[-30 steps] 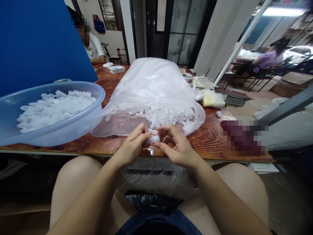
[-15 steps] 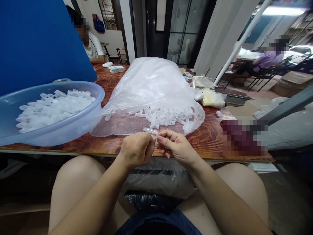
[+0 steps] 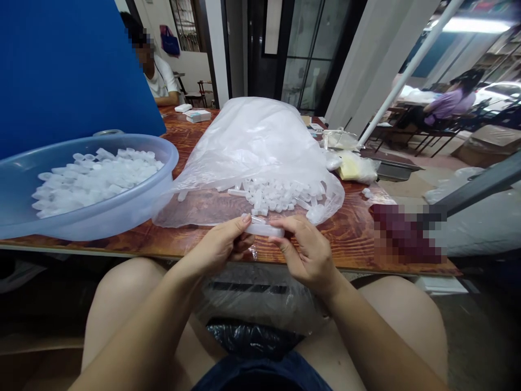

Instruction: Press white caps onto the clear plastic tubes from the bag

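Note:
Between my two hands, above the table's front edge, lies a translucent white plastic tube (image 3: 264, 230), held level. The fingers of my left hand (image 3: 223, 242) are closed on its left end, thumb on top. My right hand (image 3: 307, 248) pinches its right end between thumb and fingers. Just behind the tube is the mouth of a large clear plastic bag (image 3: 256, 130), with a heap of small white plastic pieces (image 3: 280, 194) in its opening. A loose clear tube (image 3: 257, 219) shows right behind the held one, partly covered by my fingers.
To the left a translucent blue basin (image 3: 122, 209) holds many white tube pieces (image 3: 97, 176). A blue panel (image 3: 73, 65) rises behind it. Small packets (image 3: 354, 165) lie at the right of the wooden table (image 3: 350, 239). One person (image 3: 160, 79) sits at the far left, another (image 3: 450, 103) at the far right.
My left hand has turned from a knuckles-up fist to a thumb-on-top grip. The white tube now shows plainly between both hands; before, the fingers mostly hid what they held. The view has shifted slightly.

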Available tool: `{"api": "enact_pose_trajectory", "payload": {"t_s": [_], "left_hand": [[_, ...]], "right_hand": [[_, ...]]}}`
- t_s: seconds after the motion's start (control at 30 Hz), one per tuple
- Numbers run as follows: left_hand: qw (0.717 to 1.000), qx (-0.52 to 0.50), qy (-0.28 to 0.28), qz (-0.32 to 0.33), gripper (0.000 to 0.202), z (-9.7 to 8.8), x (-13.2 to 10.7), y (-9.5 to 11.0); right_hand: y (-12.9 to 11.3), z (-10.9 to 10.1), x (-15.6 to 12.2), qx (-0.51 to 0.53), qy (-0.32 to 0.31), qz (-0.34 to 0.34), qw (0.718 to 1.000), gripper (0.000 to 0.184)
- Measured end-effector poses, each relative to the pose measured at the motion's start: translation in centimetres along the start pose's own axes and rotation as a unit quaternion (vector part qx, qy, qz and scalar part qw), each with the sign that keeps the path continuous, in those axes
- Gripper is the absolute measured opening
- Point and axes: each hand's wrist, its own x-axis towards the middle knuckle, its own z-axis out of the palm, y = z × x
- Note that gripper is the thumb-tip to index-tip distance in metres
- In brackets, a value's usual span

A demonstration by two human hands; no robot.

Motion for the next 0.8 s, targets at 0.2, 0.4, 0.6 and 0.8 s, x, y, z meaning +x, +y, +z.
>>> {"api": "enact_pose_trajectory", "payload": {"t_s": [0.2,0.4,0.6,0.8], "left_hand": [[0.995,0.043,0.041,0.083,0.036,0.6,0.5,-1.7],[0.988,0.112,-0.034,0.104,0.038,1.5,0.2,-1.4],[0.925,0.327,0.133,0.141,0.03,-3.5,1.4,1.7],[0.767,0.528,0.361,0.045,0.028,-9.2,5.4,5.5]], "right_hand": [[-0.2,0.8,-1.2,0.076,0.056,0.17,0.981,0.016],[0.1,0.6,-0.3,0.265,0.094,0.254,0.926,0.016],[-2.1,1.1,-0.6,0.526,-0.018,0.343,0.778,0.025],[-2.0,7.1,-5.0,0.252,-0.324,0.44,0.799,0.023]]}}
